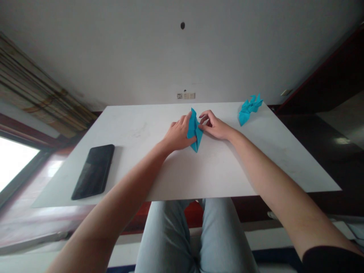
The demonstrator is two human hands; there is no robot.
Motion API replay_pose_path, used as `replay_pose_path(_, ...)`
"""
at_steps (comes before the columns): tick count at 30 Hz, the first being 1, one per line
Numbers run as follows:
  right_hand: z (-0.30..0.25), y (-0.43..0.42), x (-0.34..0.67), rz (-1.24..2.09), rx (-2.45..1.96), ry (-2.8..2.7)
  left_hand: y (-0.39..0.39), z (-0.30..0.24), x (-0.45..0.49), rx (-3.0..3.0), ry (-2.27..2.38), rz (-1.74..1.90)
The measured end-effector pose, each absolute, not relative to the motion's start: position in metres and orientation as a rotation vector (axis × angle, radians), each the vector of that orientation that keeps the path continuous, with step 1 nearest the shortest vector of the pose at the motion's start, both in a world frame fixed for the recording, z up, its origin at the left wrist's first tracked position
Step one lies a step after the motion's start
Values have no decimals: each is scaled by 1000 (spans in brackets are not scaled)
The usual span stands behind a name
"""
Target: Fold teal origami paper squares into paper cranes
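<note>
A folded piece of blue paper (195,130), narrow and pointed at both ends, lies at the middle of the white table (159,167). My left hand (178,134) rests on the table and presses the paper's left side with thumb and fingers. From the right, my right hand (214,126) pinches the paper's right edge with its fingertips. Both hands hold the same paper between them.
A second blue folded paper figure (249,107) sits at the table's far right corner. A black phone (93,171) lies face up near the left edge. A white wall with sockets (185,95) stands behind the table. My legs in pale jeans (196,239) are below the front edge.
</note>
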State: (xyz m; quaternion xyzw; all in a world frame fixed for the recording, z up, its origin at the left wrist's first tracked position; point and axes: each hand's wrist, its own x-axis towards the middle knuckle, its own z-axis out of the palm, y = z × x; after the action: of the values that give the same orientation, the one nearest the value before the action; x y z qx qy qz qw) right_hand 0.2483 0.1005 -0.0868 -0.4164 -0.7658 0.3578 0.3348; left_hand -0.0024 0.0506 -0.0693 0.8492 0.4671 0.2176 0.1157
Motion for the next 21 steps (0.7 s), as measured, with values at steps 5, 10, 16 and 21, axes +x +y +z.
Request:
replay_pose_path(5,-85,103,244,1086,-1098,-1851,48,-65,-4,2510,1269,567)
replay_pose_path(10,-74,98,245,1204,-1070,-1881,52,-68,-8,2518,1182,569)
replay_pose_path(16,-63,93,248,1296,-1087,-1897,54,-72,-10,2502,1145,665)
replay_pose_path(21,-61,93,251,1363,-1105,-1766,50,-67,-10,2511,1173,609)
